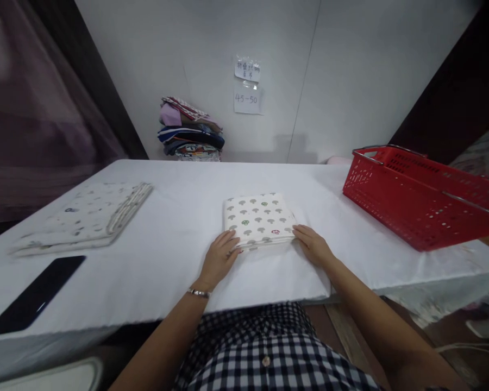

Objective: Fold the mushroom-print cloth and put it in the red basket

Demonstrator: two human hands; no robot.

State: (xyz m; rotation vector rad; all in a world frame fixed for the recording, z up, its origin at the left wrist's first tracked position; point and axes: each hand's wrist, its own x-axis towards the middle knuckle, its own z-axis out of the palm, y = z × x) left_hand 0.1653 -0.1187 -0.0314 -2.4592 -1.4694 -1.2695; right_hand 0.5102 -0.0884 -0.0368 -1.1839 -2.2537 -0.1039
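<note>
A square folded cloth, white with grey mushroom prints and a few green and red ones, lies flat on the white-covered table. At its near left corner rests my left hand, fingers stretched out and touching the cloth's edge. My right hand lies at the near right corner, its extended fingers on the edge of the fold. Neither hand is wrapped round the cloth. Parts of both thumbs are hard to make out.
On the left lies a larger folded printed cloth, with a black phone nearer me. A red perforated basket with metal handles stands at the right. Folded fabrics are piled by the wall beyond the white table.
</note>
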